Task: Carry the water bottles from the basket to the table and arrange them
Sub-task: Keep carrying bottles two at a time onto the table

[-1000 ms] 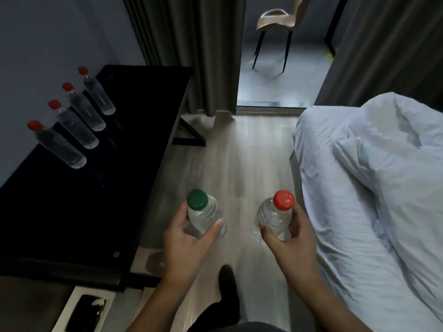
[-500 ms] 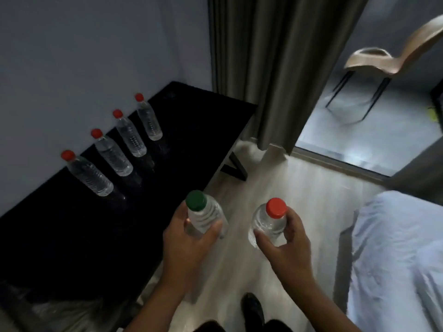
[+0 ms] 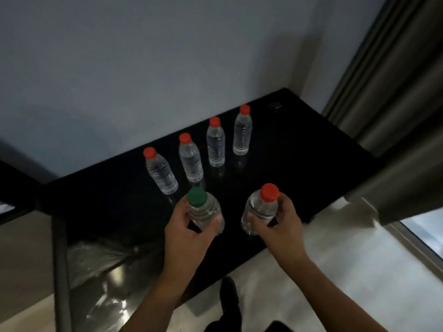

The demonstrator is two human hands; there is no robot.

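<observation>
- Black glossy counter stands against the wall.
- Four upright red-capped water bottles stand on it in a row, running from near left to far right.

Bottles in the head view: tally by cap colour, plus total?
Red-capped bottles: 5. Four stand in a row on the black table, at and; one is held in the right hand.
Green-capped bottles: 1, the one held in the left hand.
Total: 6.
</observation>
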